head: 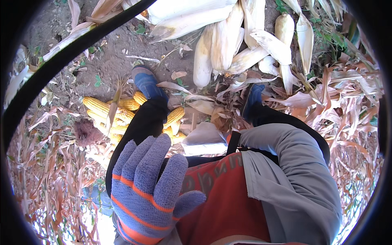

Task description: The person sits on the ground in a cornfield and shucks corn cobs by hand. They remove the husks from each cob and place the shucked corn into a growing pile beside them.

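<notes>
My left hand [147, 186], in a blue-grey knit glove with orange stripes, is raised over my left thigh. Its back faces me, the fingers stretched out and the thumb apart, with nothing seen in it. Husked yellow corn ears [107, 111] lie in a pile beyond it, beside my left leg. More yellow ears [174, 118] are between my legs. My right arm, in a grey sleeve [294, 147], bends inward to my lap. The right hand is almost wholly hidden; only an orange sliver shows near the cuff, beside a pale object [205, 137] I cannot identify.
Corn ears in pale husks [225, 46] are heaped on the soil ahead. Dry husks and leaves [318, 95] litter the right side. Dry stalks [52, 171] stand at the left. My blue shoes [147, 81] are planted apart. A dark curved strip [70, 49] crosses the upper left.
</notes>
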The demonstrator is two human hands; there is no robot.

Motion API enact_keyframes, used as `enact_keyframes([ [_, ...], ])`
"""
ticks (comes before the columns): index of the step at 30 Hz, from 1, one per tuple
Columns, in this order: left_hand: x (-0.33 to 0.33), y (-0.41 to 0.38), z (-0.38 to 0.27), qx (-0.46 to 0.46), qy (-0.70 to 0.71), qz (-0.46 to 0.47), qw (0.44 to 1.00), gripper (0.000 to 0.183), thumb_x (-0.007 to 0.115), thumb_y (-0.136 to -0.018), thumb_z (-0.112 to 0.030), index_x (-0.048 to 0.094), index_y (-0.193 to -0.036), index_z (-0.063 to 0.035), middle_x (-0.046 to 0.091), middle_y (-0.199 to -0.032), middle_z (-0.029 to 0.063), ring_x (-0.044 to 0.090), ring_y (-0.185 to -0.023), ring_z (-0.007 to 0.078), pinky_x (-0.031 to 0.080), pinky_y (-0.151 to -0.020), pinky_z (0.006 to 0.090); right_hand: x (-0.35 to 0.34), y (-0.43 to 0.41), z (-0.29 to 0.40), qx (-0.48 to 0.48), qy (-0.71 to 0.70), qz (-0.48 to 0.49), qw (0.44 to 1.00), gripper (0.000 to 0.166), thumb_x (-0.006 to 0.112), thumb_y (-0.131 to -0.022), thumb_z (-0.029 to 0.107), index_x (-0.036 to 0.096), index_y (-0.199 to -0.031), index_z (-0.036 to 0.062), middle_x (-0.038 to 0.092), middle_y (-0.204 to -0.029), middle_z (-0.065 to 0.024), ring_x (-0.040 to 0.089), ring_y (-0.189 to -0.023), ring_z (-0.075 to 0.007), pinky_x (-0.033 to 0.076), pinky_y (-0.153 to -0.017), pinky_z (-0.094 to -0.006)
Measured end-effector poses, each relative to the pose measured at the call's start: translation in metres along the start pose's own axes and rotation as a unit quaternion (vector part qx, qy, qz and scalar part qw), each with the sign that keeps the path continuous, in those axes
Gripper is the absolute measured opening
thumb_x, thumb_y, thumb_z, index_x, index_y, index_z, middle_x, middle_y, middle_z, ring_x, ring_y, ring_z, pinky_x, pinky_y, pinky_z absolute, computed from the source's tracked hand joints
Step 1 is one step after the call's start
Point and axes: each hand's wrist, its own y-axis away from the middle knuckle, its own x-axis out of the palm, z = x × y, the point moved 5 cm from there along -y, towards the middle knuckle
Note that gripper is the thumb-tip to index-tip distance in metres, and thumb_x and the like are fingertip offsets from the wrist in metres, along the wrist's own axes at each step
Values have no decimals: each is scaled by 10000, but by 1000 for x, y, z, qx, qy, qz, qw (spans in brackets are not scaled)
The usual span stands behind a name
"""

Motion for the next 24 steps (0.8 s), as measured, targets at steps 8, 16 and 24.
enact_keyframes([
  [8, 0, 9, -8, 28, -101, 24, 994, 513, 510, -754, -428, 427, -1109, -67, 483, -1079, 179, 492, -954, 360, 378, -804, 465, -84, 93, 5, -202, 137, 44, 969, 342, 559, -731, 323, 583, -878, 15, 592, -834, -153, 559, -772, -314, 442, -706, -368],
  [16, 17, 48, -28, 44, -159, -104, 981, 491, 589, -682, -380, 490, -1018, -36, 519, -1011, 158, 486, -945, 364, 376, -814, 447, -194, 218, 58, 158, -31, -102, 982, 345, 466, -797, 350, 592, -750, 32, 605, -631, -48, 572, -564, -161, 460, -531, -294],
  [24, 31, 61, -48, 107, -172, -196, 959, 434, 628, -658, -235, 493, -1019, -35, 536, -935, 133, 501, -873, 321, 388, -776, 402, -243, 359, 89, -22, 21, -723, 691, 264, 478, -819, 266, 561, -957, 56, 604, -781, -89, 570, -707, -167, 439, -661, -271],
])
